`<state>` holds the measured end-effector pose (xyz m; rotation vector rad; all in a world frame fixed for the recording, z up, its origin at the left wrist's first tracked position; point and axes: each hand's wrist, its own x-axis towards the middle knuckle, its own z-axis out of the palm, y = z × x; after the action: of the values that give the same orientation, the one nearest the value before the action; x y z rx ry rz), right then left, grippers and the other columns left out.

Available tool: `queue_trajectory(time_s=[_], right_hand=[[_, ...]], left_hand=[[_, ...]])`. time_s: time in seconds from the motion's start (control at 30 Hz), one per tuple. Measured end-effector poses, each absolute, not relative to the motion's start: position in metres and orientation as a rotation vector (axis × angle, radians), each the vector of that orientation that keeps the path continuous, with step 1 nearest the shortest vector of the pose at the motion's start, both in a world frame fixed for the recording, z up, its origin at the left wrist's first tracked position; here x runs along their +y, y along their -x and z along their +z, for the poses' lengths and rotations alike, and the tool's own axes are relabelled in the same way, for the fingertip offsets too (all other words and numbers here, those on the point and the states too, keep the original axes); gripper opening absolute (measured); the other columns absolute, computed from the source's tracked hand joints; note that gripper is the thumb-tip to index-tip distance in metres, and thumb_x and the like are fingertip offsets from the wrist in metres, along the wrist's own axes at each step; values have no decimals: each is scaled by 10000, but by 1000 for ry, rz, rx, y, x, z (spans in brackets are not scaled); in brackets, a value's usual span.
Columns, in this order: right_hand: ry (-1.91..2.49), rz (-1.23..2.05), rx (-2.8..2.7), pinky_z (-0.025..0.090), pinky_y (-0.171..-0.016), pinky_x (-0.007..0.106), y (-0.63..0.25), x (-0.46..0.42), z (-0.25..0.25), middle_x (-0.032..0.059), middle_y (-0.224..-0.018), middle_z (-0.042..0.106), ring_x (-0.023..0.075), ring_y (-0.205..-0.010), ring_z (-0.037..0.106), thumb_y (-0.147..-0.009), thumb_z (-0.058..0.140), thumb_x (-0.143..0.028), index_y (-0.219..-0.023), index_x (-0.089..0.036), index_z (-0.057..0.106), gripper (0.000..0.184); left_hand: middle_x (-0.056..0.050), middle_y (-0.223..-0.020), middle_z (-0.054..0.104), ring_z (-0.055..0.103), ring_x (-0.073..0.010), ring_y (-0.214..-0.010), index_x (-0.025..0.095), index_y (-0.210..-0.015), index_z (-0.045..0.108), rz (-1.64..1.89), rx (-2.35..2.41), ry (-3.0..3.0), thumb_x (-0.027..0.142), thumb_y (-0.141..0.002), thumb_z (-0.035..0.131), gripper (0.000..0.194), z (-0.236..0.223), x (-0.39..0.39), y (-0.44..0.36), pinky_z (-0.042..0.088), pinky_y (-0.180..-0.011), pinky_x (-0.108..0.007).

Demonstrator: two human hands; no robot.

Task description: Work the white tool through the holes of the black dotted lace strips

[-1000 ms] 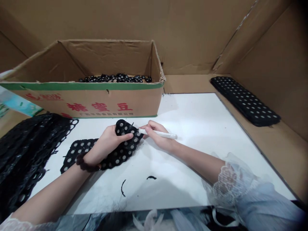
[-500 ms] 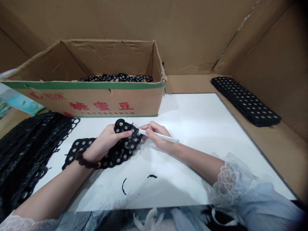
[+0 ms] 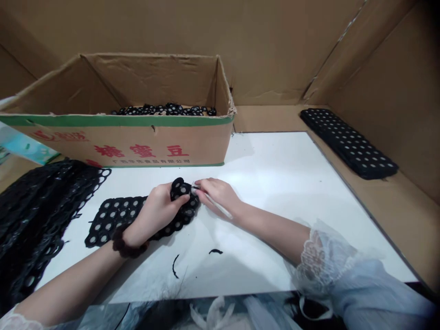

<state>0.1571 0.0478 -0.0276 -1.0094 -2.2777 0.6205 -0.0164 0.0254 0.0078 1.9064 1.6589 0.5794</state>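
A black sheet with rows of pale round dots (image 3: 118, 213) lies on the white board, its right end lifted and bent. My left hand (image 3: 160, 206) grips that end, thumb on top. Around a slim white pen-shaped tool (image 3: 220, 206), my right hand (image 3: 222, 195) is closed, its fingertips at the sheet's upper right edge. A thin dark strand shows at those fingertips. The tool's tip is largely hidden there. Two curved black scraps, one scrap (image 3: 175, 266) long and thin, the other scrap (image 3: 216, 251) short, rest on the board nearer to me.
Behind my hands stands an open cardboard box (image 3: 165, 144) with small black dotted pieces (image 3: 168, 109) inside. A heap of black ringed sheets (image 3: 37, 215) is at the left. On the right lies a neat stack of dotted black sheets (image 3: 349, 142), beside a cardboard wall (image 3: 395, 82).
My right hand has turned over the tool, whose rear end now points lower and nearer to me. The sheet's lifted end has bent further and shifted slightly right with my left hand.
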Motion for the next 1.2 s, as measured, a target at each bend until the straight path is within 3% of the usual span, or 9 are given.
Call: queue_trajectory(time_s=[0.1,0.2,0.33,0.5,0.77,1.2], right_hand=[[1115,393,-2341,394,-703,332,-151,48,-30,120,-819,620,206,-790,551,-906,278,-297,-834,-157,497,270],[1140,395,-2321,374,-667,313,-152,47,-26,93,-745,593,184,-713,524,-905,263,-295,-781,-164,485,285],[1051,807,-2073,364,-602,247,-158,44,-18,14,-707,544,122,-634,481,-887,317,-302,-741,-194,435,216],[1134,1140,-1723,322,-526,222,-158,41,-23,-39,-596,463,98,-552,430,-860,365,-386,-649,-200,353,281],[1083,1196,-1778,335,-547,223,-160,37,-22,-23,-649,532,99,-590,474,-853,386,-358,-647,-191,378,266],[978,1219,-1883,373,-568,224,-168,40,-20,11,-702,620,109,-639,548,-852,410,-340,-656,-191,392,247]], left_hand=[[-9,-642,612,542,-179,-591,178,-637,509,530,1702,-1998,345,-751,521,202,6,24,13,388,-550,-274],[-20,-664,620,552,-188,-607,180,-638,501,509,1720,-1994,374,-756,518,227,5,27,15,393,-564,-279],[-34,-787,647,579,-209,-707,177,-744,527,545,1686,-1914,392,-790,484,224,5,33,20,425,-639,-297],[-37,-891,646,579,-212,-813,173,-854,530,559,1599,-1915,385,-805,467,227,10,37,23,433,-718,-292],[13,-665,641,551,-153,-590,167,-693,584,280,1515,-1714,446,-687,593,279,21,43,31,406,-526,-228],[31,-659,627,540,-138,-590,178,-709,594,249,1394,-1743,357,-715,577,181,19,44,36,404,-538,-216]])
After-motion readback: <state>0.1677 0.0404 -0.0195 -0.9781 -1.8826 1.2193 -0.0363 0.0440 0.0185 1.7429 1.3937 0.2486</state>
